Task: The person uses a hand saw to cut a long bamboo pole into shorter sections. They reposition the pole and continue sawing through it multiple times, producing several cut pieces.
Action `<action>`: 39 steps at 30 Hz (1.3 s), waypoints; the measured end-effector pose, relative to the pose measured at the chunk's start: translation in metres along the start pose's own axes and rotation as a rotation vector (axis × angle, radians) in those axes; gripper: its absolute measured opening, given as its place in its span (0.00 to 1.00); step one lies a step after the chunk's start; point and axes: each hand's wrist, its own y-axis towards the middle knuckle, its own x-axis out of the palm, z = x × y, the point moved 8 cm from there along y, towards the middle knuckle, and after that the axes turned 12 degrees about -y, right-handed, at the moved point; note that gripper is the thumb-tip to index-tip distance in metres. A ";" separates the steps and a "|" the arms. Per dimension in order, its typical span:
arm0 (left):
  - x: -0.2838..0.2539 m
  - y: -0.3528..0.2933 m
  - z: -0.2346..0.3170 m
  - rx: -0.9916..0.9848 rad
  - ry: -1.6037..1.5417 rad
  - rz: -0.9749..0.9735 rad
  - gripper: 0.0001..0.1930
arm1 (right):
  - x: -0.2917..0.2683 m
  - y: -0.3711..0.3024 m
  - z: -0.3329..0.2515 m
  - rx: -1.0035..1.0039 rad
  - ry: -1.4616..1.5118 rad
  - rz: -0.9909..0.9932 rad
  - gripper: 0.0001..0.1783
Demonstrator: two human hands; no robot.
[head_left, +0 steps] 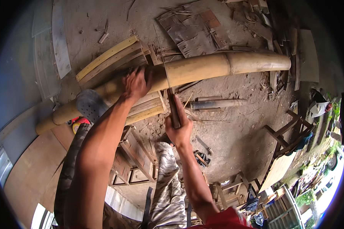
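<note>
A thick yellow bamboo pole point(206, 65) lies across the view from the lower left to the upper right. My left hand point(137, 83) presses down on its top, fingers curled over the far side. My right hand point(179, 129) is wrapped round the dark wooden handle point(174, 108) of a handsaw. The thin saw blade point(166, 70), seen nearly edge-on, stands across the pole just right of my left hand. How deep it sits in the bamboo I cannot tell. A grey clog point(91, 105) with holes rests on the pole further left.
Under the pole is a slatted wooden bench point(109, 57). Broken boards point(200, 32) lie on the dusty floor beyond. A dark tube-like piece point(218, 104) and a knife-like tool point(204, 145) lie to the right. A wooden frame point(135, 154) stands by my legs.
</note>
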 end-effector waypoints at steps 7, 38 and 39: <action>0.013 -0.024 -0.010 0.012 -0.034 0.173 0.30 | -0.099 -0.186 -0.034 0.016 -0.233 -0.098 0.37; 0.027 -0.023 -0.004 0.045 0.018 -0.067 0.48 | -0.065 -0.132 -0.019 -0.088 -0.197 0.010 0.38; 0.024 -0.029 0.007 0.115 0.047 -0.106 0.51 | -0.055 -0.111 -0.003 0.122 -0.074 -0.020 0.38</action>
